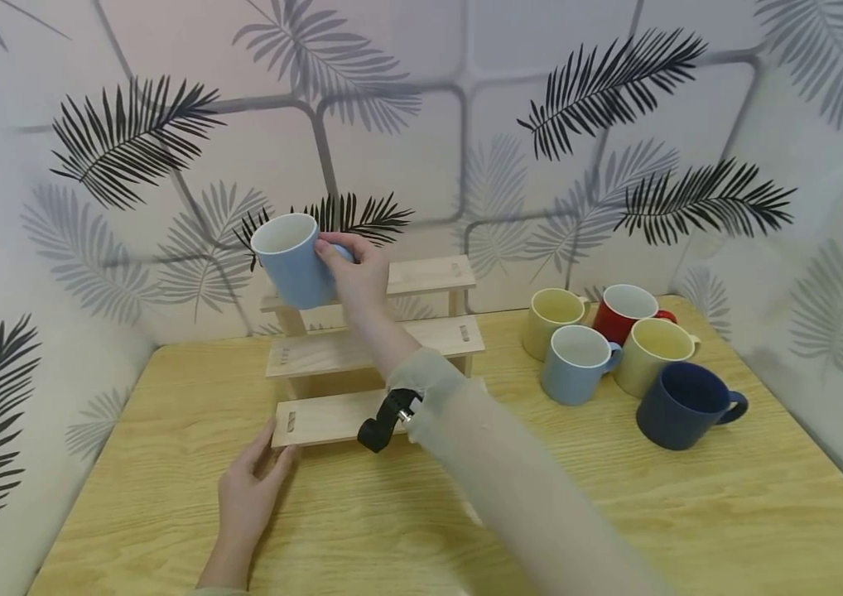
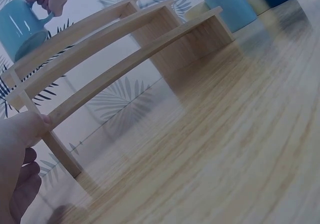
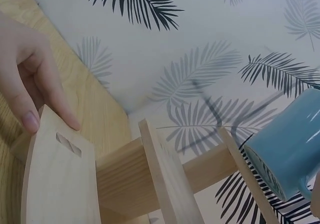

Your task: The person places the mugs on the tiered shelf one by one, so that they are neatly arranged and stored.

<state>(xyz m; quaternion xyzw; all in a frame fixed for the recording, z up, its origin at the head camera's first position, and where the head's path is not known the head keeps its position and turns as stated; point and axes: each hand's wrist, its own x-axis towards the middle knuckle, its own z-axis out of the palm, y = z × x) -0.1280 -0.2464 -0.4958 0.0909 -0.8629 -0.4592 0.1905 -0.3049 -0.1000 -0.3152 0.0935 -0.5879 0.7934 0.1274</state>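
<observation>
My right hand (image 1: 363,280) pinches the handle of a light blue mug (image 1: 296,266), upright with a slight tilt, over the left end of the top shelf of a three-step wooden rack (image 1: 347,351). In the right wrist view the mug's base (image 3: 265,174) is close to the top board; whether they touch I cannot tell. My left hand (image 1: 248,495) grips the left end of the lowest board (image 1: 317,420), thumb at the front edge. The left wrist view shows the left thumb (image 2: 35,123) against the board's end, the other fingers curled below.
Right of the rack stand several mugs: two yellow (image 1: 539,329) (image 1: 641,364), one red (image 1: 610,321), one light blue (image 1: 574,374) and one dark blue (image 1: 678,414). A leaf-patterned wall covering (image 1: 421,149) rises behind the wooden table (image 1: 168,497).
</observation>
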